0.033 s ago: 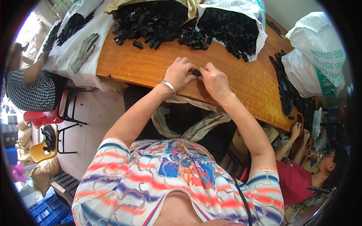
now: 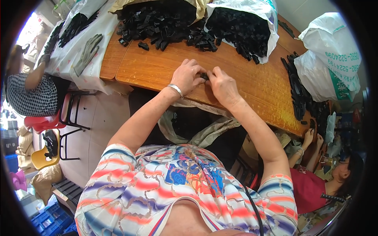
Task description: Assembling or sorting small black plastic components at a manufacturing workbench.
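Observation:
Between both hands, just above the near part of the wooden table (image 2: 157, 65), is a small black plastic part (image 2: 204, 76). My left hand (image 2: 187, 78), with a silver bracelet at the wrist, pinches it from the left. From the right, my right hand (image 2: 224, 85) grips it with thumb and bent fingers. Much of the part is hidden by the fingertips. Beyond the hands lies a heap of similar black plastic parts (image 2: 155, 29), spilling from a brown bag. A white bag (image 2: 272, 43) next to it holds more of them.
A single black part (image 2: 143, 46) lies apart from the heap. On the cloth-covered table at left rests a grey glove (image 2: 88, 55). Long black parts (image 2: 297, 90) line the right edge beside a white plastic bag (image 2: 328, 51). One co-worker (image 2: 309, 188) sits at right, another (image 2: 33, 92) at left.
My right hand has shifted very slightly to the left, and the black part between the fingers has turned or moved a little. Everything else looks the same.

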Demonstrator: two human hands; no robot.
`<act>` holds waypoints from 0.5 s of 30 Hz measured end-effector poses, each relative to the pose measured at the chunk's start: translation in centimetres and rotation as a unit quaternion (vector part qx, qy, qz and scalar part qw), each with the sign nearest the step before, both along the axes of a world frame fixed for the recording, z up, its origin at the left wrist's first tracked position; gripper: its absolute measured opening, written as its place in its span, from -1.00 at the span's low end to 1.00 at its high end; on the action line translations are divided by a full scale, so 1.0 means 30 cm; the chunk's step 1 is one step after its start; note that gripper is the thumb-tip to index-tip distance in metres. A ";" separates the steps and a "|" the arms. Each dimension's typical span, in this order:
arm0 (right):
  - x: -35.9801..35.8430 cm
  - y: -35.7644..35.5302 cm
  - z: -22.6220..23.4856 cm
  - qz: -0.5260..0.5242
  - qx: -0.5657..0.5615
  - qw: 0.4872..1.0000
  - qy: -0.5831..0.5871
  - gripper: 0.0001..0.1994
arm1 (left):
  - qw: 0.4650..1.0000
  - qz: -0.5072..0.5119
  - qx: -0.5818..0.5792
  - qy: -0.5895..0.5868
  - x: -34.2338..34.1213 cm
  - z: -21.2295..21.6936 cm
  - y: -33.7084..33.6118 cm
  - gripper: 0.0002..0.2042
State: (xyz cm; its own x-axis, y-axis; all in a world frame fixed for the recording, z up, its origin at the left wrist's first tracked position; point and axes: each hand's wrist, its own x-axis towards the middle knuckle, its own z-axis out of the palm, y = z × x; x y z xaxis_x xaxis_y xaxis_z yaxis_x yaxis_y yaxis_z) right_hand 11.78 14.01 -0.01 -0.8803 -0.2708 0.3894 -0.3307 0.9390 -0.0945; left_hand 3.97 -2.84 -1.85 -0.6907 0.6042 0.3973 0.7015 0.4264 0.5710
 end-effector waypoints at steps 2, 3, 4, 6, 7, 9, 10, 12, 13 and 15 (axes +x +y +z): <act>0.021 -0.012 -0.022 -0.005 0.012 1.000 -0.002 -0.71 | 1.000 -0.001 -0.001 0.006 0.012 0.002 -0.005 -0.76; 0.015 -0.011 -0.025 -0.009 0.027 1.000 0.004 -0.66 | 1.000 0.004 -0.002 -0.003 0.010 0.002 -0.003 -0.77; 0.009 -0.009 -0.030 -0.007 0.014 1.000 0.011 -0.68 | 1.000 0.009 -0.003 -0.011 0.001 0.002 0.001 -0.78; 0.009 -0.005 -0.036 -0.011 -0.006 0.999 0.029 -0.70 | 0.999 -0.031 -0.008 0.000 -0.029 -0.009 -0.002 -0.77; 0.014 -0.004 -0.037 -0.014 -0.028 0.999 0.039 -0.73 | 0.997 -0.071 -0.016 0.002 -0.049 -0.007 -0.008 -0.76; 0.059 -0.007 -0.022 -0.019 -0.072 0.997 0.016 -0.73 | 0.985 -0.132 -0.019 -0.109 -0.119 0.003 -0.016 -0.72; 0.112 -0.031 -0.006 -0.022 -0.091 0.996 -0.011 -0.73 | 0.981 -0.138 0.005 -0.138 -0.139 0.011 -0.020 -0.71; 0.224 -0.077 -0.009 -0.017 -0.131 0.990 -0.041 -0.72 | 0.998 -0.006 0.019 -0.052 -0.152 0.036 0.030 -0.73; 0.275 -0.102 -0.014 -0.008 -0.151 0.988 -0.042 -0.72 | 0.998 0.046 0.029 0.007 -0.161 0.057 0.062 -0.75; 0.340 -0.128 -0.046 0.004 -0.172 0.982 -0.082 -0.68 | 0.995 0.083 0.021 0.044 -0.182 0.054 0.108 -0.81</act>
